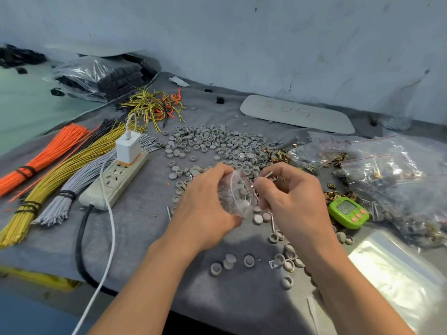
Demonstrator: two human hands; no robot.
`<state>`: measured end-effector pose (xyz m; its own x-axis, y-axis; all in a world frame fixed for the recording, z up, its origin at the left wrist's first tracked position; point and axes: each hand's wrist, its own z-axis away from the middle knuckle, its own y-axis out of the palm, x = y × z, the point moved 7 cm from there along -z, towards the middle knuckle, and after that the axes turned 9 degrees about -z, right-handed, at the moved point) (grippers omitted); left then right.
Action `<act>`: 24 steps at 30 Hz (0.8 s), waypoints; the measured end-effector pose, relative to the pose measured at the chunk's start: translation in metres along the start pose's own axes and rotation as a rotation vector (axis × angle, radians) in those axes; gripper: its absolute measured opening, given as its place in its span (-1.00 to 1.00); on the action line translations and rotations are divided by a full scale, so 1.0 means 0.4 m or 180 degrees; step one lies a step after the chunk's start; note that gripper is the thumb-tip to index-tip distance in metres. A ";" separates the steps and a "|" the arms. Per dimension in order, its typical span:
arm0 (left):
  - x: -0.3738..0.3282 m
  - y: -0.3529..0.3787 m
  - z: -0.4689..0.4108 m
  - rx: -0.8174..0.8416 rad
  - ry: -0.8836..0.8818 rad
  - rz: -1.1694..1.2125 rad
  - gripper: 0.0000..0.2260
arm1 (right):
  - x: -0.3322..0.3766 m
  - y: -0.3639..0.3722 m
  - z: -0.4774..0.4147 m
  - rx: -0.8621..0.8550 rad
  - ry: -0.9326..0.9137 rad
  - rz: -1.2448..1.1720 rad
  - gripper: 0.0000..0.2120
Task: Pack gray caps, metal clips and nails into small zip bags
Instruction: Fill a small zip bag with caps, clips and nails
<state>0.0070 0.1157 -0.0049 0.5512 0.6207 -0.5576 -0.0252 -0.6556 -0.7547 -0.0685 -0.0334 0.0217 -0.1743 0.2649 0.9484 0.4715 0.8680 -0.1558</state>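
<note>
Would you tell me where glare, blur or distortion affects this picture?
Head view: wide-angle distortion bows the grey cloth-covered table; glare whitens the stack of clear plastic bags; the small clear zip bag gripped by the left hand looks blurred.

Left hand [205, 201] holds zip bag [235, 197]; right hand [292, 197] pinches nail [268, 175].

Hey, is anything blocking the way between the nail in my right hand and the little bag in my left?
Nothing visible does. The right hand pinches a nail close beside the small zip bag, which the left hand grips. Only gray caps already inside the bag show there.
</note>
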 end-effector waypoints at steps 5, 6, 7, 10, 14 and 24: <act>-0.013 0.004 0.000 0.0029 -0.0059 0.0251 -0.51 | 0.002 0.043 -0.009 0.0240 -0.0024 0.0235 -0.88; -0.012 0.001 0.000 -0.0002 -0.0083 0.0348 -0.53 | 0.005 0.038 -0.010 0.0140 -0.0039 0.0090 -0.88; -0.008 -0.003 0.000 -0.0054 -0.0103 0.0419 -0.56 | 0.004 0.024 -0.012 -0.0035 -0.0034 -0.0091 -0.87; 0.011 -0.021 -0.001 -0.0258 -0.0188 0.0479 -0.59 | -0.020 -0.031 -0.025 -0.0437 -0.0010 0.0264 -0.81; 0.040 -0.052 0.000 -0.0646 -0.0433 0.0615 -0.60 | -0.080 0.027 -0.016 0.0536 0.0332 0.1835 -0.79; 0.046 -0.055 0.006 -0.0580 -0.0503 0.0269 -0.53 | -0.094 0.088 0.010 0.0995 -0.0380 0.3341 -0.60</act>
<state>0.0159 0.1428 0.0007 0.4159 0.6106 -0.6740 0.0931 -0.7658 -0.6363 -0.0488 -0.0109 -0.0206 0.0946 0.9572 0.2734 0.1974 0.2511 -0.9476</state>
